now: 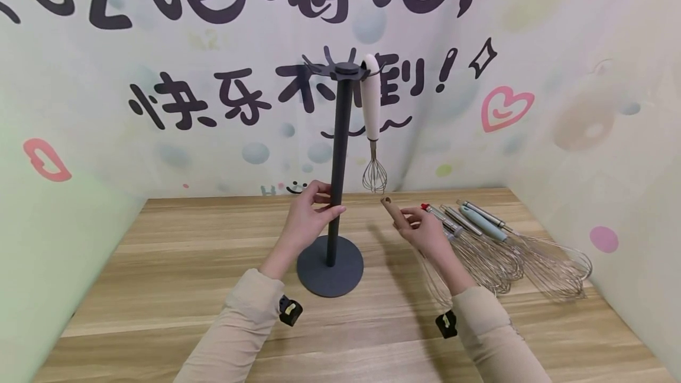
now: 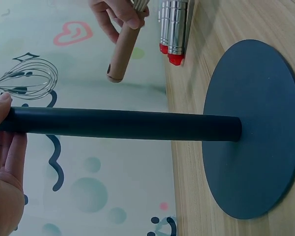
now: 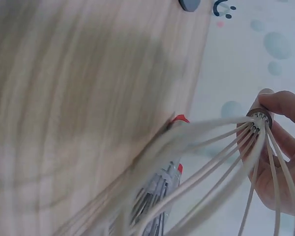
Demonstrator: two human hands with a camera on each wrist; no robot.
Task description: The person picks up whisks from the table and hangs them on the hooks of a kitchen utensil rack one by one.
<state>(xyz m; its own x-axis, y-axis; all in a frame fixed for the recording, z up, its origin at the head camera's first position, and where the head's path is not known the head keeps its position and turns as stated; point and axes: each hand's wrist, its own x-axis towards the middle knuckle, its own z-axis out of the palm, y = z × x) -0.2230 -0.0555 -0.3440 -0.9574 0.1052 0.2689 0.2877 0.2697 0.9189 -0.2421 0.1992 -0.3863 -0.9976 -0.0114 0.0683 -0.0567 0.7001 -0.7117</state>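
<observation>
A dark utensil stand rises from a round base on the table, with a ring of hooks on top. My left hand grips its pole, thumb on one side and fingers on the other. From a right-side hook hangs a small whisk with a white handle. My right hand holds another whisk by its brown handle, right of the pole and below the hanging whisk. The handle's holed end tilts up toward the stand. Pale wires fan out from its collar back toward the wrist.
Several whisks with metal and blue handles lie side by side on the wooden table at the right, close to the right forearm. A printed wall sheet stands behind the table and along both sides.
</observation>
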